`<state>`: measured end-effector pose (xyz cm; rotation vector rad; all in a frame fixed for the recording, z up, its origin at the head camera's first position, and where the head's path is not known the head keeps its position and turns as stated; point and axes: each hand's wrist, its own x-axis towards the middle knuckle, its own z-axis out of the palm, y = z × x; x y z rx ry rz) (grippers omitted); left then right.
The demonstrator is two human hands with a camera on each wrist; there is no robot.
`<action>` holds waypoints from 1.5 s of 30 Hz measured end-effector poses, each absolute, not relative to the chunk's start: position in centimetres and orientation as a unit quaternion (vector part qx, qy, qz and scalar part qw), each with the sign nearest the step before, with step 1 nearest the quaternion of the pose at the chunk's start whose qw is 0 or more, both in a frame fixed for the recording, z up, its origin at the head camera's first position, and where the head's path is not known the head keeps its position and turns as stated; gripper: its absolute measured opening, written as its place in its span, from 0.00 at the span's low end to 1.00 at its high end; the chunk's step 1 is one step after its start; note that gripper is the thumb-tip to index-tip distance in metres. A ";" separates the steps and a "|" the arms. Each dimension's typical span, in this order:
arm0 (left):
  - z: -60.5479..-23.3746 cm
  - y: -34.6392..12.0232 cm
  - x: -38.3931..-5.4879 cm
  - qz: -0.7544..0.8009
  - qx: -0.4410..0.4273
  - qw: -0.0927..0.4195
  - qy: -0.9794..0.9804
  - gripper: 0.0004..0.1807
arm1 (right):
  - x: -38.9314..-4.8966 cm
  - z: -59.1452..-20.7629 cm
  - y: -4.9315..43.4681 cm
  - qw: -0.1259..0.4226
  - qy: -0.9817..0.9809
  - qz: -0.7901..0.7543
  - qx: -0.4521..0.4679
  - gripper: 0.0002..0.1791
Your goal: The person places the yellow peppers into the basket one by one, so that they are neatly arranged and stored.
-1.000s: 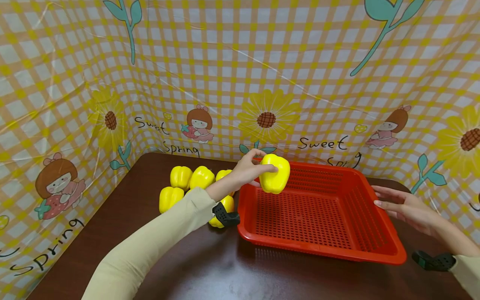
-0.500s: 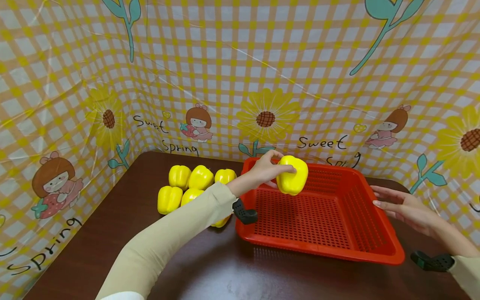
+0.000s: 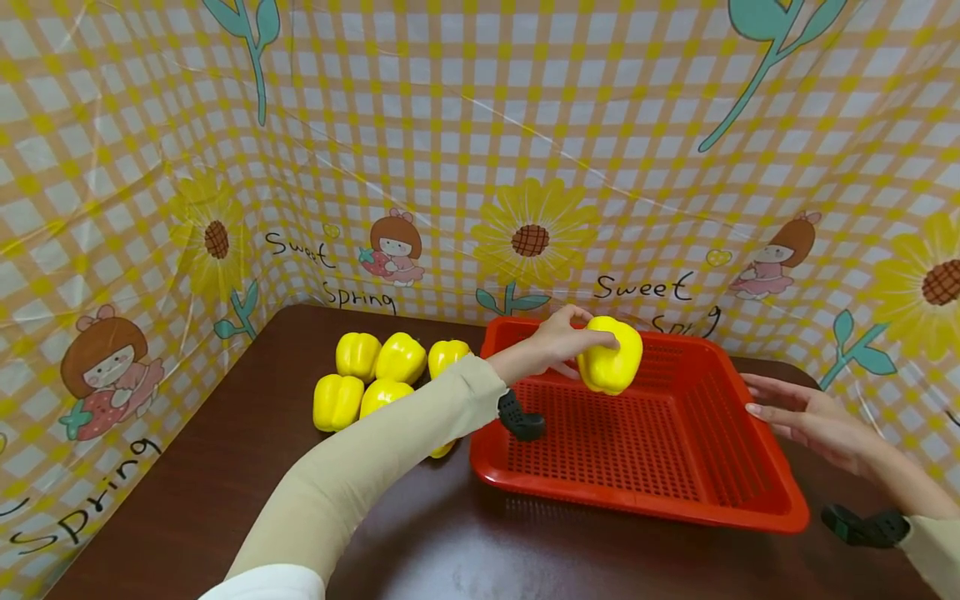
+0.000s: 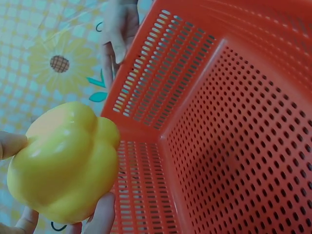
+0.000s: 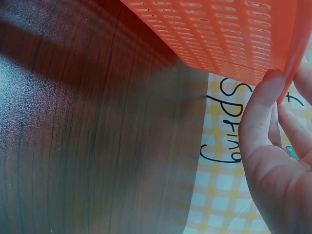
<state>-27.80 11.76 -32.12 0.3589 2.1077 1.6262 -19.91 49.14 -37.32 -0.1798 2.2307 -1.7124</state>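
Observation:
My left hand (image 3: 561,340) holds a yellow bell pepper (image 3: 611,357) above the red plastic basket (image 3: 637,498). In the left wrist view the thumb and fingertips press on opposite sides of the pepper (image 4: 63,163), and the basket's perforated floor (image 4: 234,136) lies beyond it. On the basket's right side, my right hand (image 3: 821,425) pinches the rim between thumb and fingers. The right wrist view shows the thumb (image 5: 263,105) against the rim from the outside.
Several more yellow bell peppers (image 3: 337,402) stand grouped on the dark wooden table (image 3: 225,467) left of the basket, partly hidden by the left forearm. A checked cloth with sunflowers (image 3: 528,237) hangs behind and at both sides.
My left hand has carried the bell pepper to the right, from the basket's left rim to over its middle. The right hand has stayed at the rim.

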 end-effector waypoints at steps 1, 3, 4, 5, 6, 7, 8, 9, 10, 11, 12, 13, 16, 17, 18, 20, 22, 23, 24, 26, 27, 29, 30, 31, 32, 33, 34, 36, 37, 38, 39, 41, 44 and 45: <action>-32.1 12.0 -27.8 0.589 0.133 0.229 0.764 0.28 | -19.9 -37.3 49.1 0.161 0.780 -0.601 -0.062 0.25; -32.1 12.5 -27.8 0.588 0.139 0.233 0.762 0.28 | -19.8 -37.4 49.1 0.159 0.779 -0.603 -0.063 0.26; -32.1 12.7 -27.8 0.587 0.142 0.235 0.762 0.28 | -19.8 -37.4 49.1 0.159 0.777 -0.606 -0.064 0.26; -32.1 12.9 -27.8 0.585 0.146 0.236 0.762 0.28 | -19.9 -37.4 49.1 0.160 0.774 -0.609 -0.065 0.26; -32.1 13.1 -27.7 0.585 0.149 0.237 0.761 0.28 | -19.9 -37.4 49.2 0.161 0.773 -0.610 -0.067 0.26; -32.2 13.4 -27.8 0.585 0.152 0.238 0.760 0.28 | -19.9 -37.4 49.2 0.162 0.772 -0.611 -0.068 0.26; -32.2 13.6 -27.7 0.584 0.155 0.239 0.761 0.28 | -19.9 -37.4 49.2 0.162 0.771 -0.612 -0.068 0.26; -32.2 13.8 -27.7 0.583 0.154 0.239 0.761 0.28 | -19.9 -37.5 49.2 0.163 0.770 -0.612 -0.069 0.26; -32.3 14.0 -27.7 0.584 0.155 0.241 0.759 0.28 | -19.9 -37.5 49.2 0.163 0.771 -0.612 -0.069 0.26; -32.3 14.3 -27.7 0.586 0.155 0.242 0.758 0.28 | -19.9 -37.5 49.2 0.164 0.772 -0.610 -0.071 0.26; -32.4 14.5 -27.6 0.587 0.154 0.243 0.756 0.28 | -19.9 -37.5 49.2 0.163 0.775 -0.607 -0.072 0.26; -32.5 14.7 -27.6 0.589 0.153 0.244 0.756 0.27 | -19.9 -37.5 49.2 0.163 0.775 -0.606 -0.074 0.26; -32.7 15.2 -27.5 0.588 0.149 0.247 0.755 0.27 | -19.9 -37.4 49.2 0.161 0.784 -0.595 -0.071 0.25; -32.9 15.4 -27.5 0.586 0.148 0.247 0.757 0.26 | -19.9 -37.5 49.2 0.162 0.785 -0.594 -0.072 0.25; -33.0 15.6 -27.4 0.584 0.145 0.248 0.759 0.26 | -19.9 -37.4 49.1 0.160 0.787 -0.592 -0.068 0.25; -33.2 15.9 -27.3 0.580 0.140 0.251 0.762 0.25 | -19.9 -37.4 49.0 0.158 0.795 -0.582 -0.060 0.24; -33.5 16.2 -27.3 0.580 0.140 0.255 0.761 0.25 | -19.9 -37.5 49.0 0.157 0.799 -0.577 -0.058 0.24; -33.6 16.3 -27.3 0.579 0.141 0.257 0.760 0.25 | -19.9 -37.5 49.0 0.158 0.798 -0.578 -0.061 0.24; -33.7 16.5 -27.3 0.579 0.142 0.260 0.759 0.25 | -19.9 -37.5 49.0 0.156 0.800 -0.577 -0.059 0.24; -34.0 16.8 -27.3 0.580 0.145 0.266 0.756 0.26 | -19.9 -37.6 49.1 0.157 0.795 -0.583 -0.065 0.24; -34.1 16.9 -27.3 0.578 0.147 0.268 0.757 0.26 | -20.0 -37.6 49.2 0.158 0.791 -0.586 -0.069 0.24; -34.4 17.2 -27.4 0.576 0.147 0.273 0.757 0.26 | -20.0 -37.7 49.2 0.157 0.790 -0.589 -0.069 0.24; -34.5 17.3 -27.5 0.575 0.146 0.276 0.756 0.26 | -19.9 -37.7 49.2 0.155 0.792 -0.587 -0.066 0.24; -34.6 17.4 -27.5 0.574 0.145 0.279 0.756 0.26 | -20.0 -37.7 49.1 0.155 0.794 -0.584 -0.064 0.24; -34.7 17.5 -27.6 0.573 0.144 0.282 0.756 0.26 | -20.0 -37.7 49.1 0.154 0.797 -0.581 -0.063 0.24; -34.8 17.6 -27.6 0.573 0.143 0.284 0.755 0.26 | -20.0 -37.7 49.1 0.155 0.799 -0.578 -0.062 0.24; -34.9 17.7 -27.7 0.573 0.143 0.286 0.754 0.25 | -20.1 -37.7 49.0 0.156 0.800 -0.576 -0.059 0.24; -35.0 17.9 -27.8 0.575 0.146 0.286 0.752 0.24 | -20.1 -37.7 48.9 0.156 0.802 -0.574 -0.059 0.24; -35.0 18.0 -27.8 0.575 0.147 0.284 0.753 0.23 | -20.2 -37.7 48.9 0.157 0.801 -0.574 -0.060 0.24; -35.0 18.2 -27.9 0.576 0.147 0.281 0.754 0.22 | -20.2 -37.7 48.9 0.157 0.801 -0.574 -0.061 0.24; -35.1 18.3 -27.9 0.576 0.147 0.278 0.754 0.21 | -20.3 -37.6 48.8 0.156 0.801 -0.574 -0.060 0.24; -35.2 18.6 -27.9 0.573 0.144 0.272 0.760 0.19 | -20.2 -37.7 48.9 0.154 0.801 -0.576 -0.060 0.24; -35.5 19.1 -27.8 0.566 0.149 0.275 0.763 0.15 | -20.0 -37.8 49.1 0.156 0.793 -0.585 -0.067 0.24; -35.6 19.2 -27.8 0.562 0.153 0.277 0.764 0.14 | -19.8 -37.9 49.1 0.157 0.790 -0.588 -0.067 0.24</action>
